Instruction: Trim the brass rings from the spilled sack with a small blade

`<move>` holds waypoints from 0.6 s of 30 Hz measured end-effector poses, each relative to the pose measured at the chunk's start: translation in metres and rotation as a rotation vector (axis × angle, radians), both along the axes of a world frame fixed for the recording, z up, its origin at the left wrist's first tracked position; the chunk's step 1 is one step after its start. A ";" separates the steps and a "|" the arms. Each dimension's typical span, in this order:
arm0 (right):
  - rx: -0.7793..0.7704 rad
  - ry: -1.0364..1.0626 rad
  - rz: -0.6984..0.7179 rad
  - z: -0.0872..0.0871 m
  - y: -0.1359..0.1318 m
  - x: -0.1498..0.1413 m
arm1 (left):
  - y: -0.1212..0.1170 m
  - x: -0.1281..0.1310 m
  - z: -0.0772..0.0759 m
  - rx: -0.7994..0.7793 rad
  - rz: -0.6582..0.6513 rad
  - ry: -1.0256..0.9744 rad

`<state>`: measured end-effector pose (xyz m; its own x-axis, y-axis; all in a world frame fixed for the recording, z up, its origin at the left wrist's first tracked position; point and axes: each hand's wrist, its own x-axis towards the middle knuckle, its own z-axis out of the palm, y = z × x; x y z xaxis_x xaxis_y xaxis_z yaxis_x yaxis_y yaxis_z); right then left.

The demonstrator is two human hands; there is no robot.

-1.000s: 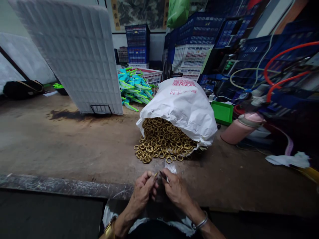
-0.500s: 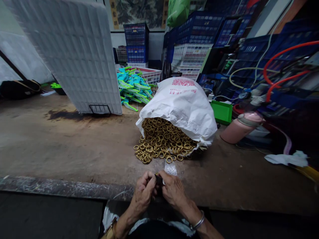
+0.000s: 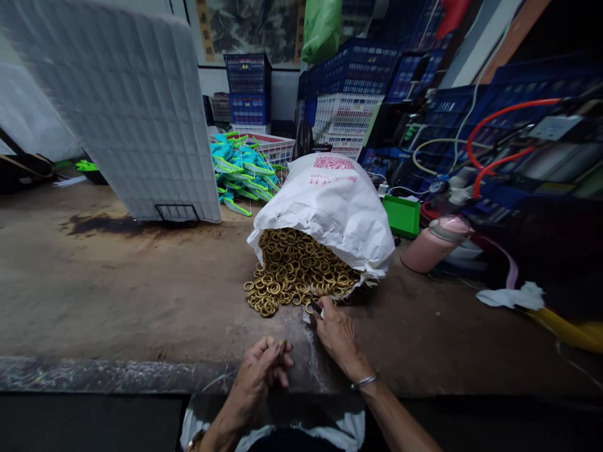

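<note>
My left hand [image 3: 259, 370] is over the table's front edge, thumb and fingers pinched on a small brass-coloured ring [image 3: 282, 344]. My right hand [image 3: 338, 333] reaches forward to the spilled rings, its fingers closed around a small dark tool [image 3: 316, 306] whose kind I cannot make out. The tool's tip is at a ring on the near edge of the pile. Many loose brass rings [image 3: 287, 276] spill onto the table from the open mouth of a white woven sack [image 3: 325, 201] lying on its side.
A tall white ribbed panel [image 3: 155, 119] stands on the wooden table [image 3: 141, 301] at left. Behind are turquoise-and-green pieces [image 3: 242, 169] and stacked crates [image 3: 249, 85]. To the right are a green tray [image 3: 401, 215], a pink bottle [image 3: 428, 246] and orange hoses [image 3: 475, 138].
My hands have come apart. The right hand has moved forward with the dark tool to the rings, while the left hand has shifted slightly left. The view has turned a little right.
</note>
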<state>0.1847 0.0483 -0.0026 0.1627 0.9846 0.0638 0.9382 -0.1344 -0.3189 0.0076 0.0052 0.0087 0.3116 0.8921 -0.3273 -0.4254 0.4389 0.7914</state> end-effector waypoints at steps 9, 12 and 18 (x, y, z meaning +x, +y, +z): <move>0.001 0.013 0.050 -0.005 0.009 0.002 | 0.007 -0.002 -0.005 -0.246 -0.015 -0.269; 0.021 0.129 0.076 -0.007 0.006 0.000 | 0.012 -0.001 -0.007 -0.301 -0.003 -0.277; 0.106 0.610 0.204 0.013 -0.009 -0.025 | 0.016 0.007 -0.003 -0.121 0.064 -0.051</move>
